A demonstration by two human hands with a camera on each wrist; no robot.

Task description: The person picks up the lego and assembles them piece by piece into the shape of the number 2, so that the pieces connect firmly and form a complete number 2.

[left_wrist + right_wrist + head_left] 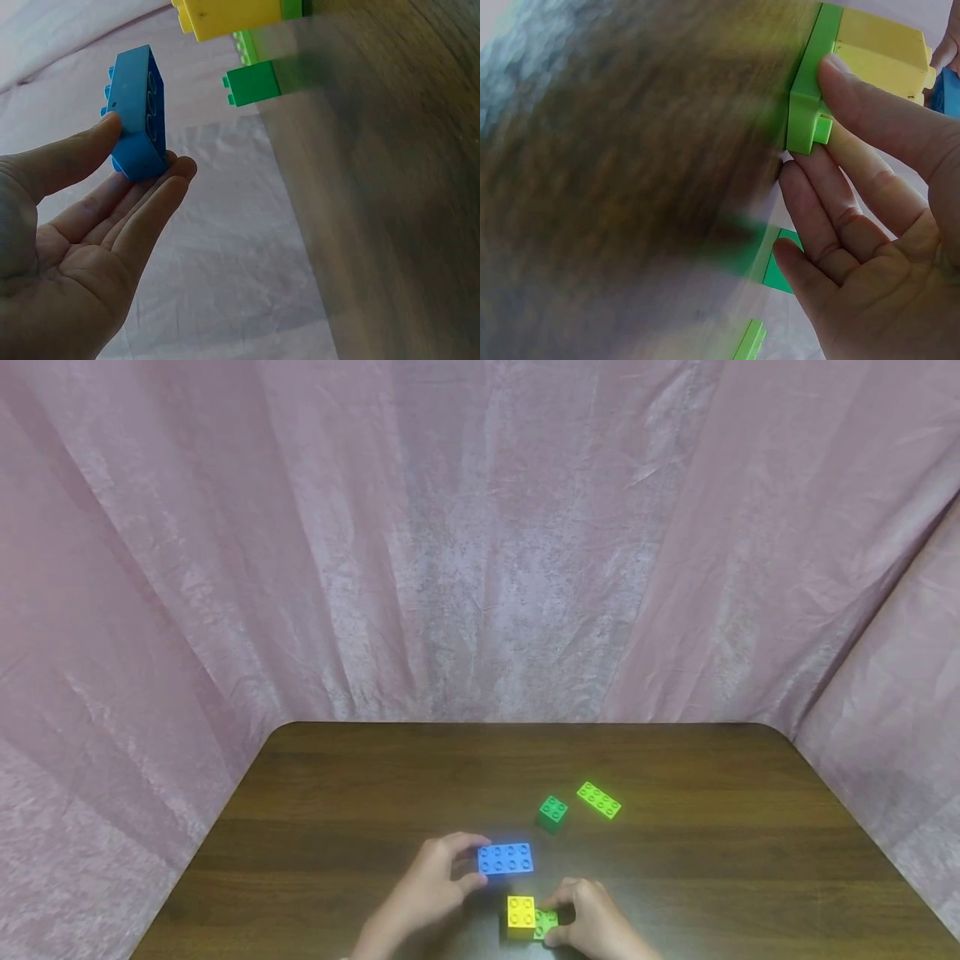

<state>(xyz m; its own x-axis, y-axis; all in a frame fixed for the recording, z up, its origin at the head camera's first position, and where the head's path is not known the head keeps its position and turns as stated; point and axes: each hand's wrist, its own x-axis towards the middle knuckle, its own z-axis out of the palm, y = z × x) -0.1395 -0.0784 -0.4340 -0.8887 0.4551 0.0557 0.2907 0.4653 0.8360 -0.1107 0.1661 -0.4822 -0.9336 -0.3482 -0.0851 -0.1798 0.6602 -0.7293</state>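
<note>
My left hand (442, 881) pinches a blue eight-stud brick (506, 858) by its left end, thumb and fingertips on opposite sides; in the left wrist view the blue brick (135, 112) sits between thumb and fingers (154, 195). My right hand (592, 920) grips a light green brick (546, 923) that has a yellow four-stud brick (521, 912) stacked on it, low on the table (375, 793). In the right wrist view my thumb and fingers (870, 112) clasp the end of the green brick (806, 112) under the yellow brick (881, 52).
A dark green four-stud brick (552, 812) and a flat light green brick (598, 799) lie loose on the wooden table behind my hands. Pink cloth (480, 527) hangs around the table on three sides.
</note>
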